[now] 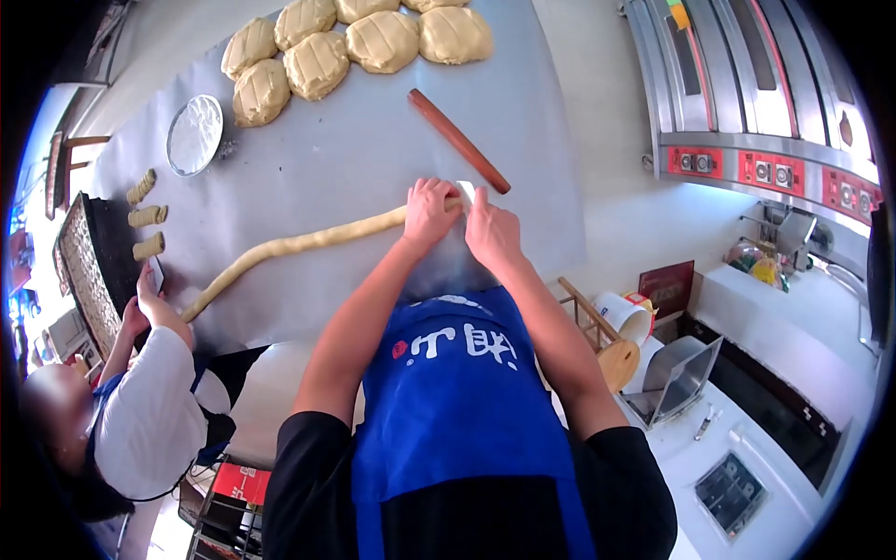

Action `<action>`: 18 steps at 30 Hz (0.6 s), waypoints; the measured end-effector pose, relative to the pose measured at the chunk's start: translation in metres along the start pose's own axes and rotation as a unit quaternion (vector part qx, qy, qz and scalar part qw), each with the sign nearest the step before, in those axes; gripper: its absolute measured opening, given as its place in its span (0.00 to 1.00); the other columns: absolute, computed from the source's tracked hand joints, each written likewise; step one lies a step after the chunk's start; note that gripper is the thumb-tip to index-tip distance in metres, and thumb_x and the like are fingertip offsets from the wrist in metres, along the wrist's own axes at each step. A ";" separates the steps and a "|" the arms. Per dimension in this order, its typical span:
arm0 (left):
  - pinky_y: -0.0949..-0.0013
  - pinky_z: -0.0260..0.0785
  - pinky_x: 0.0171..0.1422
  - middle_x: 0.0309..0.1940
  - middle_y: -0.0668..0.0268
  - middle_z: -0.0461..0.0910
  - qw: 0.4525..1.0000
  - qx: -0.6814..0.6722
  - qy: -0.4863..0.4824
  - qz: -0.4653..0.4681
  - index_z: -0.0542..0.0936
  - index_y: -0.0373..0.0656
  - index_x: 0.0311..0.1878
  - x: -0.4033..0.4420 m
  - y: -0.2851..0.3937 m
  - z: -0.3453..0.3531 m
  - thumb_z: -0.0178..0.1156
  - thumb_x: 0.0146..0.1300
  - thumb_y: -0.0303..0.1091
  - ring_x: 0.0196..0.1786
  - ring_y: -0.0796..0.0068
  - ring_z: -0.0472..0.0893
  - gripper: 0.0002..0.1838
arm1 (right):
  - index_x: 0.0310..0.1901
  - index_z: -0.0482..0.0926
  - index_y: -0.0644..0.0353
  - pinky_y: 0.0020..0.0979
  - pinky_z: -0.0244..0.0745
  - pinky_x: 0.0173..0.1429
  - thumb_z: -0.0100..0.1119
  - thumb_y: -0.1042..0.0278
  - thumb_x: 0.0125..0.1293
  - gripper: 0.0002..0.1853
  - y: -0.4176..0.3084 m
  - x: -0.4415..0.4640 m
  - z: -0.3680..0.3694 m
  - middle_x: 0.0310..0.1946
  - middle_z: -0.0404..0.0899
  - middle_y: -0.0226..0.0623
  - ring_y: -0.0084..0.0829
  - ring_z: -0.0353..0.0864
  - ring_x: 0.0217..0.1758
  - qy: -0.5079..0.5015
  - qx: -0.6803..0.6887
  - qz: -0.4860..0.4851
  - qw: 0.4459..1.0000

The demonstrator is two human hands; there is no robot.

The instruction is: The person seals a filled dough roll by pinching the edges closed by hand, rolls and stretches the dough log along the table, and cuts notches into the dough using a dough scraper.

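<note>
A long rope of dough (317,241) runs across the grey table from the co-worker's side to my hands. My left hand (431,213) has its fingers wrapped over the rope's right end. Close beside it, my right hand (493,229) grips a white dough scraper (466,190), whose blade is upright by the dough's tip. Whether the blade touches the dough I cannot tell. A reddish-brown rolling pin (459,142) lies slantwise just beyond my hands.
Several scored dough mounds (383,42) sit at the far edge, near a bowl of white powder (195,136). At left, a co-worker (149,420) holds a scraper near short dough pieces (147,246) and a black tray (103,257). A steel oven (747,84) stands right.
</note>
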State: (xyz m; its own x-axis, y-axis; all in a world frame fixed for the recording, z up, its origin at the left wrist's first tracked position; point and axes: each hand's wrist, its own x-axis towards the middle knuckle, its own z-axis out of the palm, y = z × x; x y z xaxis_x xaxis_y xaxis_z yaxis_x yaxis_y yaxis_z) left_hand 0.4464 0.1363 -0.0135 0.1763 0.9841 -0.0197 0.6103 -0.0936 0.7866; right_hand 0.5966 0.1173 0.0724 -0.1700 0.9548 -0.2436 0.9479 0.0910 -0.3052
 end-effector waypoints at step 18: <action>0.52 0.70 0.66 0.46 0.61 0.87 1.000 0.016 -0.001 -0.004 0.87 0.46 0.43 -0.007 -0.007 -0.010 0.73 0.57 0.35 0.57 0.53 0.80 0.11 | 0.55 0.70 0.65 0.52 0.82 0.32 0.58 0.70 0.77 0.12 -0.007 -0.012 0.006 0.25 0.87 0.52 0.54 0.90 0.29 0.028 0.052 -0.009 0.998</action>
State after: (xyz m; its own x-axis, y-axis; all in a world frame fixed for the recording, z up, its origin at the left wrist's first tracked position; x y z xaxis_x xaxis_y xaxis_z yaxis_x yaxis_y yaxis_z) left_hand 0.4333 0.1312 -0.0129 0.1724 0.9846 -0.0278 0.6359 -0.0897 0.7665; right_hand 0.5898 0.1038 0.0718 -0.1676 0.9682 -0.1857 0.9114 0.0803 -0.4036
